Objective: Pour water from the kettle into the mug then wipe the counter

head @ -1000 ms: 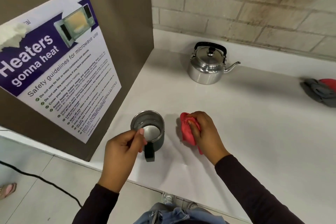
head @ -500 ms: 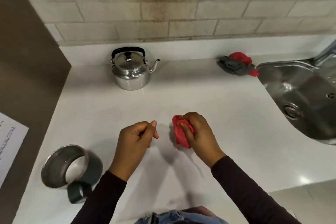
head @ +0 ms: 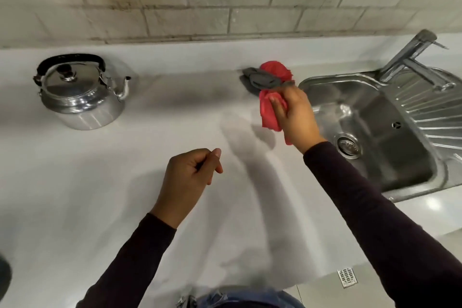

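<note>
A shiny metal kettle [head: 80, 94] with a black handle stands at the back left of the white counter [head: 105, 182], spout pointing right. My right hand [head: 293, 114] is shut on a red cloth [head: 268, 114], held just above the counter beside the sink's left rim. My left hand [head: 191, 176] hovers over the middle of the counter, fingers curled with nothing in them. Only a dark sliver at the far left edge [head: 3, 275] may be the mug; I cannot tell.
A steel sink [head: 375, 127] with a tap [head: 410, 55] fills the right side. A pile of grey and red cloths [head: 268, 75] lies at the back by the sink corner. A brick wall [head: 200, 0] runs behind the counter. The counter's front edge is close to my body.
My view has swung right, so the mug has left the frame and the sink has come in. My right hand has carried the red cloth back and right toward the sink.
</note>
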The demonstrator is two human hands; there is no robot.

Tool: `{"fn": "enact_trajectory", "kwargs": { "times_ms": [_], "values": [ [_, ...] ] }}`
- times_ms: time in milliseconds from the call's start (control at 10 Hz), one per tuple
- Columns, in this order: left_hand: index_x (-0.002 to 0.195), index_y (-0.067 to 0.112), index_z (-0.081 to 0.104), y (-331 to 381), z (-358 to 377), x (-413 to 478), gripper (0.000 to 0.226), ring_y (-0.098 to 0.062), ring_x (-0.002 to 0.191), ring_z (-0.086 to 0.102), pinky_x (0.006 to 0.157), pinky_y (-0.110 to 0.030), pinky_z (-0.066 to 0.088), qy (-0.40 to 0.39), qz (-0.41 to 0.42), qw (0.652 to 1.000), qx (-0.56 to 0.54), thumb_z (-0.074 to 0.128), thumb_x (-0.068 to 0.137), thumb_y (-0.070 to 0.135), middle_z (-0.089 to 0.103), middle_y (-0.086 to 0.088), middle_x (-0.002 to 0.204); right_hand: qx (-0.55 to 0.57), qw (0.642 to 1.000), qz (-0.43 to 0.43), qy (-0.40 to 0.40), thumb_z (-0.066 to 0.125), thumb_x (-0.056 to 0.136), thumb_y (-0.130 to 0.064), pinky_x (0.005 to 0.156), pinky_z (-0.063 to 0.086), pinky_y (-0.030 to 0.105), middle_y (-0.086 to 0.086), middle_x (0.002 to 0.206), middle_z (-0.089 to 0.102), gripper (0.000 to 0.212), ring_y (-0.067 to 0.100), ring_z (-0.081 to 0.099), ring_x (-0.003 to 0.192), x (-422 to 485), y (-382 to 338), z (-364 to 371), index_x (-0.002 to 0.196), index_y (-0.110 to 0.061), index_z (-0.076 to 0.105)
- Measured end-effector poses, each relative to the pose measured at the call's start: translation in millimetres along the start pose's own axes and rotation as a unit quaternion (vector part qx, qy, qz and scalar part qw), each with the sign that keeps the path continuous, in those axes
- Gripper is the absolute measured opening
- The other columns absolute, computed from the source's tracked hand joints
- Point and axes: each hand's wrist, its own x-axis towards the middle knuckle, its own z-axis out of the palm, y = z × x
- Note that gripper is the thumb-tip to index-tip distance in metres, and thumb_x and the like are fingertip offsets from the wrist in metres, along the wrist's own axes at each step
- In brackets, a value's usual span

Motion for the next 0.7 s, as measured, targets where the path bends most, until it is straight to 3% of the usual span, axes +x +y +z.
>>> {"fn": "enact_trajectory", "kwargs": {
  "times_ms": [100, 200, 300, 400, 500, 600, 700],
  "values": [
    [0.055, 0.027, 0.06, 3, 19, 9, 0.038, -0.005, 0.045, 0.043, 0.053, -0.008, 0.038, 0.018, -0.017, 1.0, 0.008, 0.051, 0.087, 0.045, 0.051, -0.008, 0.055, -0.012, 1.0, 0.015, -0.006, 0.047, 0.095, -0.02, 0.092, 0.044, 0.037, 0.014, 0.111, 0.064, 0.026, 0.029, 0.056, 0.104, 57, 28, -4, 0.106, -0.006, 0.064],
    [0.055, 0.027, 0.061, 2, 27, 9, 0.037, -0.004, 0.044, 0.046, 0.056, -0.005, 0.041, 0.036, -0.039, 0.999, 0.005, 0.053, 0.087, 0.042, 0.05, 0.002, 0.047, -0.051, 0.998, 0.011, -0.022, 0.044, 0.096, -0.024, 0.092, 0.043, 0.04, 0.016, 0.112, 0.062, 0.029, 0.033, 0.054, 0.105, 103, 51, 9, 0.107, -0.005, 0.063],
    [0.051, 0.029, 0.061, -3, 30, 9, 0.038, -0.004, 0.042, 0.042, 0.062, -0.007, 0.044, 0.061, -0.063, 0.996, -0.001, 0.055, 0.089, 0.036, 0.048, 0.004, 0.045, -0.104, 0.991, 0.036, -0.079, 0.043, 0.095, -0.028, 0.09, 0.044, 0.041, 0.017, 0.113, 0.062, 0.032, 0.036, 0.055, 0.104, 127, 72, 31, 0.107, -0.006, 0.062],
    [0.052, 0.027, 0.061, -6, 31, 7, 0.039, -0.003, 0.041, 0.04, 0.063, -0.001, 0.043, 0.076, -0.084, 0.994, -0.005, 0.055, 0.089, 0.035, 0.046, 0.005, 0.043, -0.186, 0.959, 0.063, -0.202, 0.042, 0.091, -0.033, 0.094, 0.046, 0.047, 0.018, 0.117, 0.062, 0.036, 0.039, 0.056, 0.108, 130, 90, 59, 0.113, -0.01, 0.06],
    [0.052, 0.027, 0.062, -8, 31, 6, 0.039, -0.004, 0.042, 0.04, 0.062, -0.006, 0.043, 0.07, -0.102, 0.992, -0.004, 0.055, 0.089, 0.038, 0.044, 0.005, 0.043, -0.233, 0.932, 0.093, -0.26, 0.043, 0.092, -0.034, 0.112, 0.02, 0.06, 0.015, 0.146, 0.039, 0.049, 0.041, 0.031, 0.135, 126, 91, 73, 0.137, -0.015, 0.04],
    [0.053, 0.027, 0.062, -6, 29, 5, 0.039, -0.004, 0.044, 0.04, 0.065, -0.015, 0.045, 0.059, -0.094, 0.994, -0.007, 0.056, 0.091, 0.036, 0.044, 0.004, 0.044, -0.23, 0.948, 0.026, -0.217, 0.041, 0.094, -0.033, 0.112, 0.019, 0.061, 0.013, 0.142, 0.044, 0.042, 0.039, 0.034, 0.133, 120, 72, 74, 0.131, -0.014, 0.047],
    [0.054, 0.026, 0.062, 0, 27, 1, 0.039, -0.003, 0.045, 0.042, 0.066, -0.018, 0.047, 0.035, -0.081, 0.996, -0.006, 0.054, 0.089, 0.042, 0.046, 0.003, 0.046, -0.204, 0.945, -0.074, -0.244, 0.047, 0.093, -0.024, 0.109, 0.031, 0.051, 0.014, 0.133, 0.055, 0.035, 0.033, 0.043, 0.129, 100, 46, 72, 0.123, -0.008, 0.057]
  ]
}}
